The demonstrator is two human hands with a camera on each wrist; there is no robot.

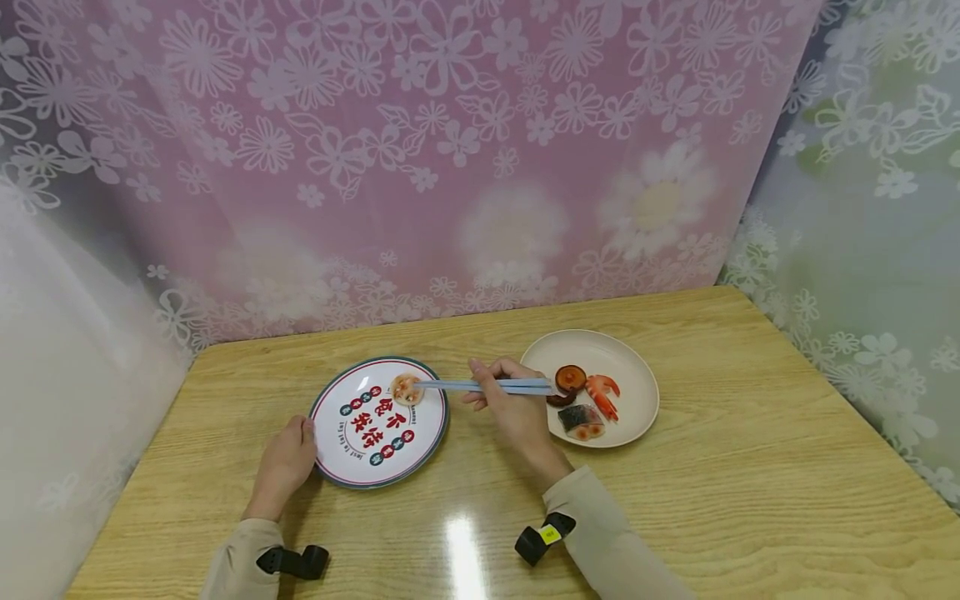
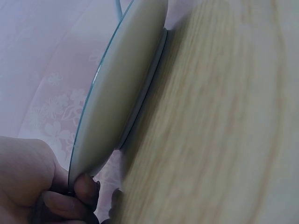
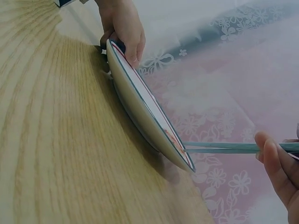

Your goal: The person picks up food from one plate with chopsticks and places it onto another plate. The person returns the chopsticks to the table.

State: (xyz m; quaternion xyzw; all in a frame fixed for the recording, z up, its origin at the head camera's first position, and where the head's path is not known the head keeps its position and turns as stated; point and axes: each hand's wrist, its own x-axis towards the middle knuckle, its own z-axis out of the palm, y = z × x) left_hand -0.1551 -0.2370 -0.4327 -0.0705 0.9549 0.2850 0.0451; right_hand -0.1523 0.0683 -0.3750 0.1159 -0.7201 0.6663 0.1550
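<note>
My left hand (image 1: 287, 460) pinches the left rim of a white plate (image 1: 429, 421) with a dark green edge and red lettering. In the left wrist view, the thumb and fingers (image 2: 86, 189) are at the rim, with the pale underside above the wood. My right hand (image 1: 517, 412) holds pale blue chopsticks (image 1: 461, 386), pointing left. Their tips meet a round, pale-orange food piece (image 1: 406, 390) on the plate's upper right part; whether they grip it cannot be told. The right wrist view shows the chopsticks (image 3: 219, 148) reaching the plate's edge.
A beige plate (image 1: 637, 392) stands right of my right hand, bearing round brown mushroom-like pieces (image 1: 571, 377), an orange shrimp (image 1: 603, 398) and a dark-skinned piece (image 1: 581, 422) with orange rounds. Flowered curtains (image 1: 420, 208) hang behind and beside the wooden table (image 1: 750, 467).
</note>
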